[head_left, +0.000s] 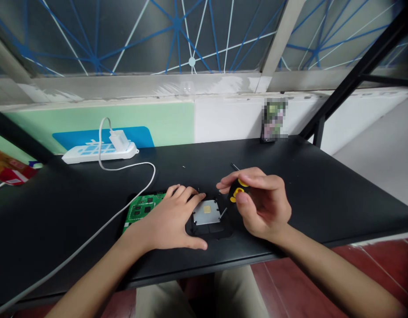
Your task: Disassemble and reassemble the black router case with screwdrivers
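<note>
My left hand [167,216] lies spread over a black device casing [215,229], fingers toward its far side and thumb near its front edge. Left of that hand shows a green circuit board [144,207] with dark chips. To its right, a silver metal plate [205,216] with a tan square patch sits in the casing. In my right hand [266,203] is a black-and-yellow screwdriver [236,192], its handle between thumb and fingers. The thin shaft slants down to the plate's right edge; whether the tip sits in a screw is too small to tell.
A thin metal rod [235,166] shows behind my right hand. A white power strip [101,152] with a plugged-in charger [119,139] stands at the back left. Its white cable [124,207] crosses the black table. A red packet [12,168] lies far left; a blurred-out upright object [273,120] leans at the back.
</note>
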### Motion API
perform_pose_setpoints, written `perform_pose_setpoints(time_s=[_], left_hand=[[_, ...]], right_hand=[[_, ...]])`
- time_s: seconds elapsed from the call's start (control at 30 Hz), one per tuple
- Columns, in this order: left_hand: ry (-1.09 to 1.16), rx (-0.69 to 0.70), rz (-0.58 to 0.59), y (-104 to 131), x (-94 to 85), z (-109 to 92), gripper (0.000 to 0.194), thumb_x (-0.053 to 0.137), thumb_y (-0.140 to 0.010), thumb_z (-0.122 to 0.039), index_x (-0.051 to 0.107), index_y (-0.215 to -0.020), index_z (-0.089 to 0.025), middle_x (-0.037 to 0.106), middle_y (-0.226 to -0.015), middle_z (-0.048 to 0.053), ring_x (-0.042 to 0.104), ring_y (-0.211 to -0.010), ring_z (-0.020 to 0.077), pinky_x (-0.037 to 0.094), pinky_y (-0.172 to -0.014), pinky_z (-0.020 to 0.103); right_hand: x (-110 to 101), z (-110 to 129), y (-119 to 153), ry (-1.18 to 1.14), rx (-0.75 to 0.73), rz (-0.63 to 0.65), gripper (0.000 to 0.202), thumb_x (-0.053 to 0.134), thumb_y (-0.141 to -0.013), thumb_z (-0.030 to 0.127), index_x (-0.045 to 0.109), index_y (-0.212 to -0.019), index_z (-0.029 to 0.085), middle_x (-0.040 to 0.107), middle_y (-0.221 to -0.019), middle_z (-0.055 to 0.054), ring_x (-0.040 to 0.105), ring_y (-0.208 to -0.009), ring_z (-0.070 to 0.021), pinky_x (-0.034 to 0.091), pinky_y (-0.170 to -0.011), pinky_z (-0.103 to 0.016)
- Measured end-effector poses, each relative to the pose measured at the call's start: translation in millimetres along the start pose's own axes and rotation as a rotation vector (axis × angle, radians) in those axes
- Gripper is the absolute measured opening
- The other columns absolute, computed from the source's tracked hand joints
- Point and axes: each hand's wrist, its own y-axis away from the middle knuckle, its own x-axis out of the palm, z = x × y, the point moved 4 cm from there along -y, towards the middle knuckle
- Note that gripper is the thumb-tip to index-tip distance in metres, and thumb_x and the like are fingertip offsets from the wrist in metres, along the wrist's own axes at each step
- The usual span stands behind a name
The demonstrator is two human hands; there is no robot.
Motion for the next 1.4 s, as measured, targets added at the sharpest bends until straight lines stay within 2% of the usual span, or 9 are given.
perform_pose_setpoints(time_s=[0.23, 0.37, 0.47, 0.6, 0.77, 0.87, 1.1, 1.3, 1.4], left_hand=[[0.007, -0.01, 0.014, -0.6, -1.2, -1.5, 0.093, 0.077, -0.072, -0.071, 0.046, -0.143, -0.018, 0.054, -0.128, 0.013, 0.049, -0.12, 0.0361, 0.03, -0.111, 0.054], [0.002, -0.003, -0.004, 0.5, -0.3, 0.3, 0.096, 0.075, -0.072, -0.073, 0.043, -0.145, -0.019, 0.054, -0.129, 0.013, 0.049, -0.122, 0.0365, 0.029, -0.111, 0.055], [-0.001, 0.001, -0.007, 0.5, 0.2, 1.4, 0.096, 0.073, -0.073, -0.074, 0.044, -0.145, -0.019, 0.054, -0.129, 0.013, 0.049, -0.122, 0.0371, 0.03, -0.11, 0.055], [0.002, 0.005, -0.003, -0.1, -0.2, 0.5, 0.096, 0.074, -0.073, -0.073, 0.044, -0.145, -0.018, 0.054, -0.128, 0.013, 0.049, -0.121, 0.0372, 0.03, -0.11, 0.056], [0.017, 0.007, -0.004, -0.4, -0.6, -0.8, 0.091, 0.072, -0.074, -0.073, 0.047, -0.143, -0.021, 0.055, -0.127, 0.013, 0.05, -0.119, 0.0376, 0.032, -0.108, 0.056], [0.018, 0.014, -0.002, -0.4, 0.1, -0.2, 0.089, 0.071, -0.075, -0.074, 0.047, -0.143, -0.022, 0.054, -0.127, 0.012, 0.05, -0.119, 0.0374, 0.032, -0.108, 0.057], [0.006, 0.008, -0.018, 0.2, 0.9, 1.5, 0.096, 0.075, -0.072, -0.073, 0.044, -0.145, -0.02, 0.055, -0.127, 0.013, 0.049, -0.121, 0.0377, 0.03, -0.11, 0.056], [0.028, 0.011, -0.014, -0.3, 0.4, 0.5, 0.094, 0.075, -0.072, -0.072, 0.045, -0.146, -0.022, 0.055, -0.128, 0.013, 0.049, -0.12, 0.0379, 0.03, -0.109, 0.057], [0.021, 0.011, -0.008, -0.2, 0.5, 0.6, 0.093, 0.074, -0.073, -0.072, 0.045, -0.145, -0.021, 0.054, -0.128, 0.013, 0.049, -0.12, 0.0375, 0.031, -0.109, 0.057]], right_hand=[[-5.7, -3.8, -2.2, 0.141, -0.116, -0.003, 0.06, 0.078, -0.073, 0.006, 0.057, -0.124, 0.029, 0.062, -0.088, -0.002, 0.062, -0.073, -0.0168, 0.057, -0.055, -0.031], [-3.4, -1.7, -0.5, 0.101, -0.054, 0.052, 0.05, 0.07, -0.084, 0.016, 0.057, -0.131, 0.027, 0.067, -0.108, -0.009, 0.069, -0.088, -0.0222, 0.062, -0.063, -0.039], [-0.7, -0.2, 0.4, 0.076, 0.04, 0.071, 0.044, 0.058, -0.09, 0.014, 0.056, -0.132, 0.026, 0.068, -0.122, -0.012, 0.071, -0.097, -0.0243, 0.065, -0.071, -0.043], [-1.0, 0.1, -0.4, 0.098, 0.031, 0.033, 0.05, 0.062, -0.084, 0.006, 0.058, -0.131, 0.025, 0.07, -0.11, -0.009, 0.069, -0.094, -0.0228, 0.064, -0.072, -0.043], [-4.8, -4.0, -2.6, 0.22, -0.017, -0.003, 0.055, 0.076, -0.076, 0.008, 0.06, -0.124, 0.028, 0.066, -0.095, -0.005, 0.063, -0.079, -0.0199, 0.06, -0.061, -0.037], [-5.5, -4.4, -3.2, 0.209, -0.033, 0.013, 0.059, 0.08, -0.073, 0.009, 0.058, -0.124, 0.03, 0.065, -0.093, -0.004, 0.064, -0.079, -0.0197, 0.059, -0.061, -0.036], [-1.9, -2.5, -0.7, 0.063, 0.044, 0.035, 0.042, 0.061, -0.088, 0.01, 0.059, -0.127, 0.025, 0.068, -0.111, -0.009, 0.07, -0.093, -0.0223, 0.064, -0.069, -0.041], [-5.7, -5.4, -1.9, 0.21, -0.039, -0.057, 0.044, 0.077, -0.079, 0.017, 0.064, -0.12, 0.028, 0.066, -0.088, -0.004, 0.063, -0.073, -0.0194, 0.057, -0.056, -0.036], [-8.0, -7.6, -3.3, 0.232, -0.07, -0.056, 0.05, 0.083, -0.074, 0.018, 0.063, -0.119, 0.03, 0.063, -0.081, -0.001, 0.06, -0.067, -0.0182, 0.052, -0.052, -0.035]])
